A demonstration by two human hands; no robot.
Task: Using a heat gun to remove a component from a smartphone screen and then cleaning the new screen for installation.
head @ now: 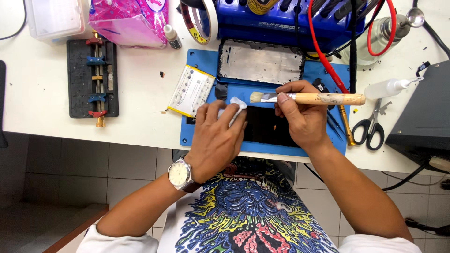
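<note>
**Screen wipe and brush over blue mat**

Left hand (pixel 216 136) pressed flat, fingers together, on white cloth (pixel 236 107) at left end of dark phone screen (pixel 272 126). Right hand (pixel 300 119) clamped on wooden-handled brush (pixel 311 98), bristles pointing left, just above the screen's upper edge. Screen lying on blue mat (pixel 197 133), long axis left-to-right, directly under both hands; left hand nearer its left end, right hand over its right half. Metal phone frame (pixel 260 62) beyond the screen; battery (pixel 191 90) left of the frame; scissors (pixel 371 126) right of the mat on the counter (pixel 140 93).
</note>
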